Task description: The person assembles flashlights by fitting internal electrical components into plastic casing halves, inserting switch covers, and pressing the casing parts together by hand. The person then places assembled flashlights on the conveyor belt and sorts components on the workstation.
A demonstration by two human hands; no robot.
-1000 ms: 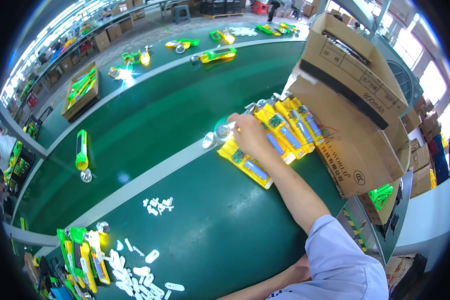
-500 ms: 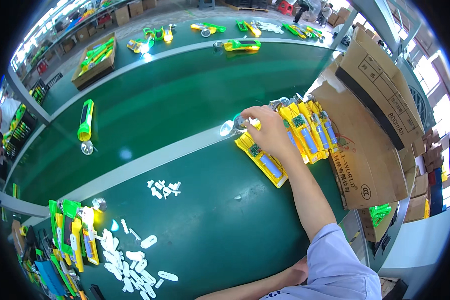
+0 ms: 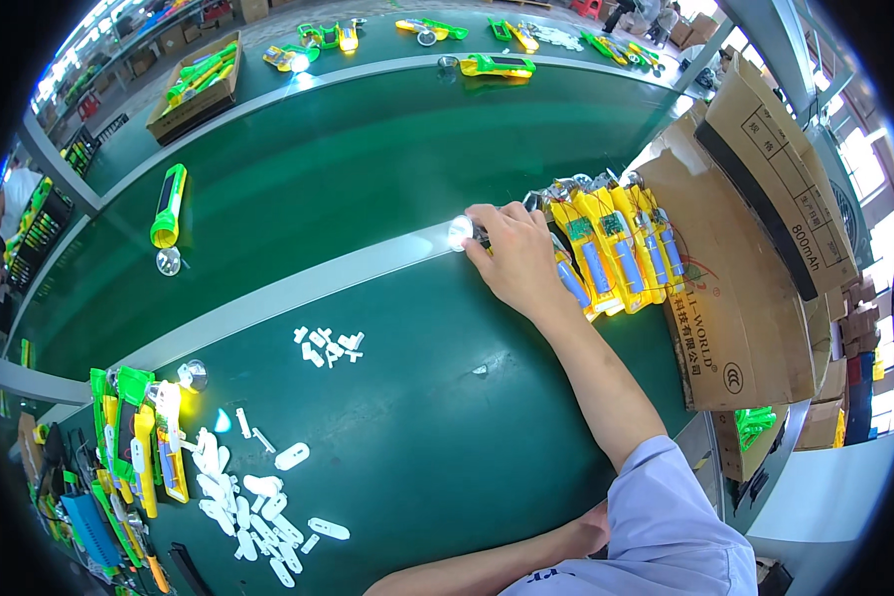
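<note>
At the left end of a row of opened yellow flashlights (image 3: 628,260), my right hand (image 3: 515,253) has its fingers curled round the lit lamp head (image 3: 461,233) of one flashlight. That flashlight's body is mostly hidden behind the hand. The row shows blue battery cells, green circuit boards and thin wires, with clear lamp heads at the far ends. My left forearm (image 3: 487,561) crosses low at the front. My left hand (image 3: 596,523) is largely covered by my right sleeve, its fingers out of sight.
A cardboard box (image 3: 755,338) stands right of the row. Small white plastic parts (image 3: 258,517) lie front left, beside green-and-yellow flashlights (image 3: 134,437). Small white clips (image 3: 326,346) lie mid-table. A metal rail (image 3: 298,290) borders the green belt, where a flashlight (image 3: 170,209) lies.
The flashlight under my right hand, which lay slanted apart from the row, now sits close against it. My right hand has shifted slightly, and the view has tilted a little.
</note>
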